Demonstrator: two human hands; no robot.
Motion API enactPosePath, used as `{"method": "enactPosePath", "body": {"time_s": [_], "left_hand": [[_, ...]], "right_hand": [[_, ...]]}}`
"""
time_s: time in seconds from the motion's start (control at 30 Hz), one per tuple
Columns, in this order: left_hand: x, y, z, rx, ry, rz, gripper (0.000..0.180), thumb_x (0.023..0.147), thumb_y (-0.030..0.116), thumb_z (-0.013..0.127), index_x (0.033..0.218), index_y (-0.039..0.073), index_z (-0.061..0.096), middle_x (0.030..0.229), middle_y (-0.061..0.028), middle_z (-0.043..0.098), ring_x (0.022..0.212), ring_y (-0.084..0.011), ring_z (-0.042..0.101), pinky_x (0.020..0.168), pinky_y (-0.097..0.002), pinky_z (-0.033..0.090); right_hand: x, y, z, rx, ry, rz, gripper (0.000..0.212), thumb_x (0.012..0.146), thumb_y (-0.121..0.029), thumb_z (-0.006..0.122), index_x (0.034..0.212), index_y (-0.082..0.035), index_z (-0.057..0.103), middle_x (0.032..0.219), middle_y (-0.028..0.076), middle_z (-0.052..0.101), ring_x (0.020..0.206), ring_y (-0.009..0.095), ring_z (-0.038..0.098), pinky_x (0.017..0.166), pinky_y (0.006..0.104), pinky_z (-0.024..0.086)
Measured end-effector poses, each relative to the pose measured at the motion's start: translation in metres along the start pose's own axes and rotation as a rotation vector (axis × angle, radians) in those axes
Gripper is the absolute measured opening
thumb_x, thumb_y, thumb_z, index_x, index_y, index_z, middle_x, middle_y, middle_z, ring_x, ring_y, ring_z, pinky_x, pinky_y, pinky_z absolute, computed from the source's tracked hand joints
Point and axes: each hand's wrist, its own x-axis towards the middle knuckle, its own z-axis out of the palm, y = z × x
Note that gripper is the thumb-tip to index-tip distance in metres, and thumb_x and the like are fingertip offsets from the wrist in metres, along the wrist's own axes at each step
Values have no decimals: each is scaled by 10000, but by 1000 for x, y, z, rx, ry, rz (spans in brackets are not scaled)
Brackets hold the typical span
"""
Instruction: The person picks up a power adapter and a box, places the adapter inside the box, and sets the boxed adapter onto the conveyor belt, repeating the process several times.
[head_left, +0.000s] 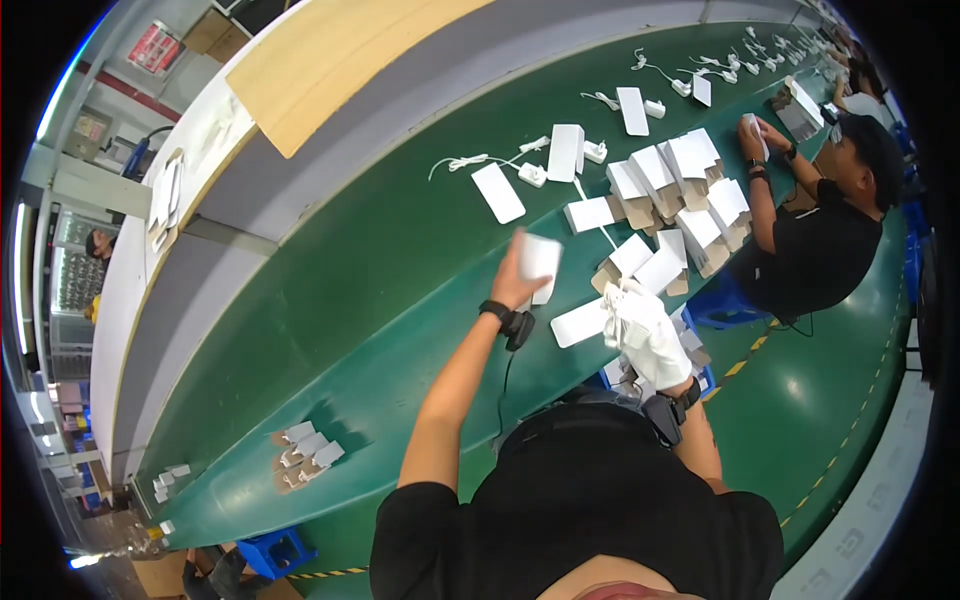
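My bare left hand [514, 274] is raised over the green bench and closed around a small white box [541, 258]. A white glove covers my right hand [645, 335], whose fingers are bent together near the bench's near edge. What lies inside those fingers is hidden, white against white. Beside the gloved fingertips is a flat white box [580, 323]; whether they touch cannot be made out. Just past that hand stand open white boxes [658, 271] with brown cardboard flaps. Both my wrists carry black strapped devices.
Farther off are a cluster of open boxes [690, 155], white plug adapters with cords [532, 175] and a flat white box [498, 193]. A co-worker [815, 230] sits at right, holding something white. Below my right hand is a blue bin [708, 380]. More boxes [308, 446] stand at left.
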Motion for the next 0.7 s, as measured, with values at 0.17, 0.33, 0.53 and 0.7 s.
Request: {"method": "enactPosePath", "body": {"time_s": [0.17, 0.33, 0.53, 0.7], "left_hand": [[-37, 58, -8, -907, 4, -316, 653, 806, 289, 615, 1364, 105, 330, 1257, -195, 475, 1106, -382, 518, 910, -545, 442], [-84, 69, 5, -769, 13, -190, 604, 838, 376, 526, 1305, 24, 375, 1206, -193, 520, 1093, -360, 530, 938, -508, 435], [-119, 74, 41, -849, 295, 37, 621, 834, 373, 566, 1312, 28, 371, 1274, -151, 481, 1193, -349, 453, 987, -509, 375], [-150, 87, 18, -266, 287, 139, 632, 766, 312, 684, 1293, 94, 412, 1314, -117, 460, 1234, -311, 421, 1008, -458, 358]], "right_hand": [[-9, 10, 3, -6, -183, 223, 433, 818, -315, 659, 1133, -36, 555, 998, 58, 588, 816, 160, 579, 683, 298, 471], [20, 31, 18, -475, -253, 396, 342, 833, -251, 636, 1083, -20, 602, 1005, 87, 591, 787, 167, 579, 668, 299, 468], [42, 82, 25, -1292, -171, -320, 318, 809, -202, 640, 1071, -25, 608, 1038, 108, 598, 846, 217, 583, 711, 334, 476], [49, 69, 17, -1481, -238, -751, 326, 781, -157, 658, 1088, -60, 603, 1075, 111, 601, 901, 287, 577, 746, 383, 483]]}}
